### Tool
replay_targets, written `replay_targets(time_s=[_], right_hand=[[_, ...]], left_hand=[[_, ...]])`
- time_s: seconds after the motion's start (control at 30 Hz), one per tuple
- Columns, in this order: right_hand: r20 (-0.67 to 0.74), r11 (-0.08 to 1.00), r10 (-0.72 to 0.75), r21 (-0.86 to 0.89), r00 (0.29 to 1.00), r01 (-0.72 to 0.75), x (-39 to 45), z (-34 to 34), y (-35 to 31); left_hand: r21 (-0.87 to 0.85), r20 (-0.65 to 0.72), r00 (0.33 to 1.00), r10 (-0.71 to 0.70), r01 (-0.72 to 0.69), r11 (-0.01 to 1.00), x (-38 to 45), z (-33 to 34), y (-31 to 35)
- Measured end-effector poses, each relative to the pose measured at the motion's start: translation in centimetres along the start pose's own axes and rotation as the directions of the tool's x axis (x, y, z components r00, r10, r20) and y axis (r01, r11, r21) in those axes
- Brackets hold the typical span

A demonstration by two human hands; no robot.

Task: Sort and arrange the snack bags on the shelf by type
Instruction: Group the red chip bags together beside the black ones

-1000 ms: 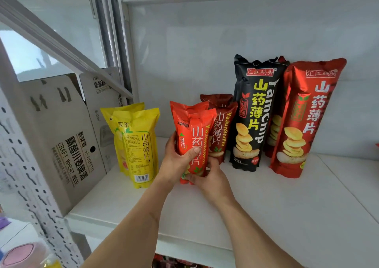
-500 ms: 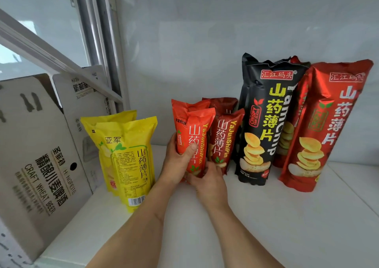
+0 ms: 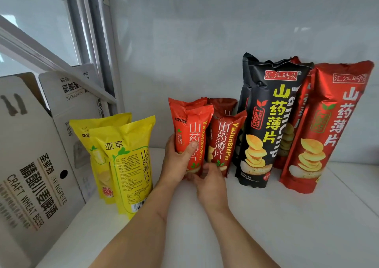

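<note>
An orange-red snack bag [image 3: 191,124] stands upright on the white shelf [image 3: 266,226], with a second one just behind it. My left hand [image 3: 178,161] grips its left side, thumb across the front. My right hand [image 3: 209,183] holds its bottom edge. Two dark red small bags [image 3: 224,138] stand right beside it. Two yellow bags [image 3: 129,161] stand to the left. A tall black bag [image 3: 266,124] and tall red bags [image 3: 328,128] stand at the right.
A cardboard beer carton [image 3: 30,165] leans at the left end of the shelf, beside the yellow bags. A metal upright [image 3: 98,42] and a diagonal brace stand behind it. The white back wall [image 3: 205,42] is close behind the bags.
The view has moved closer to the shelf. Both hands stay on the orange-red bag, which stands nearer the dark red bags than before.
</note>
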State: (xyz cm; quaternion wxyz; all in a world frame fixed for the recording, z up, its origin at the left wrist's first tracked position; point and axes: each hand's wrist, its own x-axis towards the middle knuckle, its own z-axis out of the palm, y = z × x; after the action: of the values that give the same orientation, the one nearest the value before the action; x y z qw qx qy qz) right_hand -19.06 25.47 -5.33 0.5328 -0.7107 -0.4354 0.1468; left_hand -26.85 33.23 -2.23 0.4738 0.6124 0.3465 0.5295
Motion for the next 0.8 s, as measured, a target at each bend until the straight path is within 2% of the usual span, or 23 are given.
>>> replay_targets(time_s=[0.23, 0.43, 0.5, 0.6, 0.7, 0.8], right_hand=[[-0.063, 0.996, 0.01, -0.091, 0.998, -0.016, 0.3, 0.7, 0.2], [-0.009, 0.991, -0.068, -0.113, 0.998, 0.067, -0.4, 0.0, 0.2], [0.029, 0.975, -0.117, -0.186, 0.993, 0.12, -1.2, -0.7, 0.2], [0.101, 0.92, -0.166, -0.343, 0.981, 0.191, -2.8, -2.1, 0.1], [0.173, 0.808, -0.211, -0.523, 0.962, 0.271, -4.2, -3.8, 0.2], [0.247, 0.679, -0.279, -0.633, 0.928, 0.372, -5.4, -5.6, 0.4]], left_hand=[[-0.025, 0.032, 0.999, -0.006, 0.006, 1.0, 0.9, 0.0, -0.5], [-0.022, 0.058, 0.998, -0.035, 0.036, 0.999, 1.0, 0.0, -0.1], [-0.004, 0.06, 0.997, -0.049, 0.049, 0.999, 0.3, -0.1, 0.3], [0.1, 0.051, 0.996, -0.069, 0.063, 0.993, -1.6, -0.4, 0.9], [0.256, -0.001, 0.997, -0.071, 0.069, 0.964, -4.3, -1.1, 1.3], [0.515, -0.035, 0.997, -0.068, 0.077, 0.854, -7.2, -2.2, 1.6]])
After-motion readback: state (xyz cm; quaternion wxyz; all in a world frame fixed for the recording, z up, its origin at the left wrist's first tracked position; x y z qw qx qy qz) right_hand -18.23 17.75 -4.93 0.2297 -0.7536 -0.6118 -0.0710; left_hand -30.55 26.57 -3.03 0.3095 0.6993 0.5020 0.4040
